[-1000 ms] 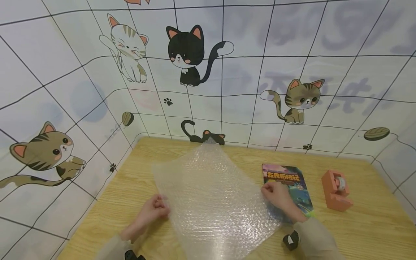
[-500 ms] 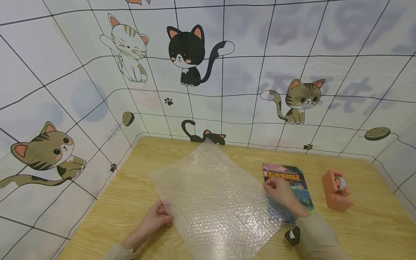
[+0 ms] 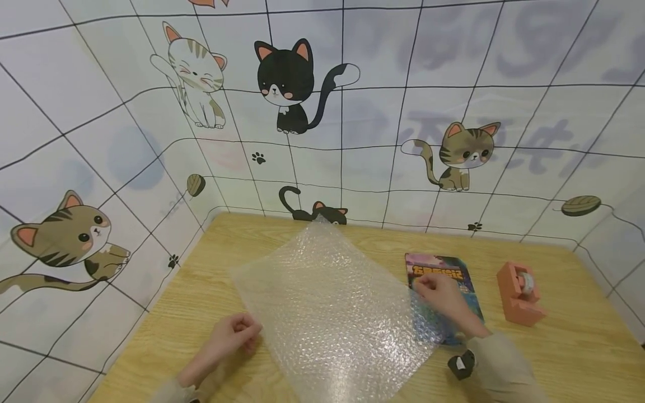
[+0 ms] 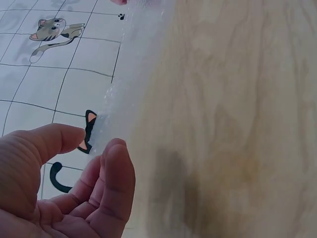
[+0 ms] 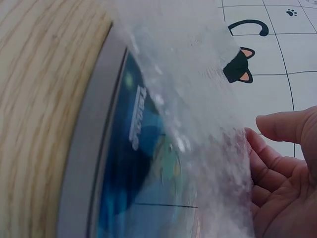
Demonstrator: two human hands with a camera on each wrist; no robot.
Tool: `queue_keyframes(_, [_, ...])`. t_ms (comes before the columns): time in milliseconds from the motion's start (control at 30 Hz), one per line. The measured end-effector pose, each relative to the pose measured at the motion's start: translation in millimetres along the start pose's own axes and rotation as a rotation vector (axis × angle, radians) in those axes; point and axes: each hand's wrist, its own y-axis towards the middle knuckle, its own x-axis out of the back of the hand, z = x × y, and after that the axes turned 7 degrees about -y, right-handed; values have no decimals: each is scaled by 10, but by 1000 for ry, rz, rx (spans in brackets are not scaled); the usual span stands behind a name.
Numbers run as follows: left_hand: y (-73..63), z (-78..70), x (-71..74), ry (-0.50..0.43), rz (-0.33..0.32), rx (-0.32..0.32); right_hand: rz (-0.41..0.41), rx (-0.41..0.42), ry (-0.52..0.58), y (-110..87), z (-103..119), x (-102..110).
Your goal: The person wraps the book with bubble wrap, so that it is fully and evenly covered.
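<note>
A clear sheet of bubble wrap (image 3: 327,302) lies cornerwise across the middle of the wooden table in the head view. My left hand (image 3: 234,336) is just off its left edge. In the left wrist view the thumb and loosely bent fingers stand apart, with nothing between them. At the sheet's right edge is my right hand (image 3: 445,296), over a colourful book (image 3: 471,294). The right wrist view shows a gap between thumb and index finger, with the fingertips (image 5: 251,136) right at the wrap's edge. The wrap covers part of the book.
An orange tape dispenser (image 3: 521,296) with a roll of tape stands to the right of the book. Behind the wooden table (image 3: 569,358) hangs a white gridded sheet (image 3: 373,117) printed with cats. The wrap's far corner reaches the table's back edge.
The left hand has come away from the wrap's left edge, which its fingertips overlapped before. The right hand has shifted slightly right. The wrap lies a little flatter.
</note>
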Motion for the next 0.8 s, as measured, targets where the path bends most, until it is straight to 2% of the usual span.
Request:
queue_keyframes(133, [32, -108, 52, 72, -69, 14, 27, -50, -38, -32, 8, 90])
queue_keyframes(333, [134, -317, 41, 90, -87, -28, 38, -91, -12, -83, -28, 195])
queue_keyframes(467, [253, -423, -14, 108, -64, -71, 40, -119, -15, -106, -96, 251])
queue_keyframes(633, [421, -560, -125, 122, -1, -130, 29, -134, -49, -152, -148, 340])
queue_keyframes(800, [616, -697, -293, 121, 52, -149, 31, -157, -88, -199, -186, 429])
